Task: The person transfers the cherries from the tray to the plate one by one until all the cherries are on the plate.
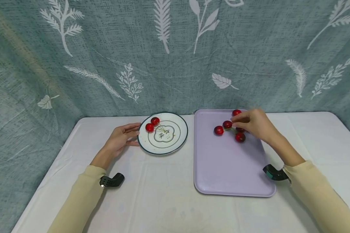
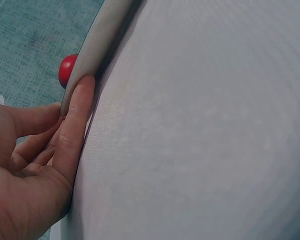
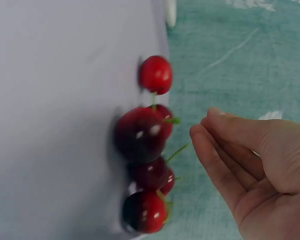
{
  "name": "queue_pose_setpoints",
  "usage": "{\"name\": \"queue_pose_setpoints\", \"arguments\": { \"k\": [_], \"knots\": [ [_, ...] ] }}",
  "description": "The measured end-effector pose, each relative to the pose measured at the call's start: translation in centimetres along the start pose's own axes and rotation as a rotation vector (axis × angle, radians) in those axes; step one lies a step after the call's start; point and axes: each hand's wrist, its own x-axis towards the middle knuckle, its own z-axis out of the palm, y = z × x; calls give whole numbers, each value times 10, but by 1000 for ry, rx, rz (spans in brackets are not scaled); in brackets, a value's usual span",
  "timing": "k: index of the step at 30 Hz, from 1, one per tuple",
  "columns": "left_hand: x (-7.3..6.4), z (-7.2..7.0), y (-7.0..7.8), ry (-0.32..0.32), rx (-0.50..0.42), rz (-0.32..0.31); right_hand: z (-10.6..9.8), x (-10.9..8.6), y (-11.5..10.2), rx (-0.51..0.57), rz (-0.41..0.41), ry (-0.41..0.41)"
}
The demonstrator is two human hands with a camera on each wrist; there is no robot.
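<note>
My left hand [image 1: 121,137] holds the left rim of a white plate [image 1: 163,149] with a dark edge; in the left wrist view, fingers [image 2: 80,102] lie under the rim and the thumb is against it. Two red cherries [image 1: 149,127] with stems sit on the plate's left side. My right hand [image 1: 255,124] is over the far right part of a lilac tray [image 1: 230,168], thumb and forefinger pinched together at the tip of a cherry stem [image 3: 179,152]. Below them is a cluster of several dark red cherries [image 3: 140,135], one partly hidden by the hand in the head view.
A white cloth [image 1: 163,187] covers the table. Behind it hangs a grey-green curtain [image 1: 178,81] with white leaf prints. The plate stands left of the tray, with a narrow gap between them. Each wrist carries a black camera [image 1: 112,180].
</note>
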Motion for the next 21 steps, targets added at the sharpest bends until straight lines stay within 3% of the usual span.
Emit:
{"name": "queue_pose_setpoints", "arguments": {
  "k": [17,21],
  "knots": [
    [-2,0,0,-1,-5,8,16,-3,20,-105,-162,27],
    [-2,0,0,-1,-7,8,17,-3,21,-130,-165,25]
  ]
}}
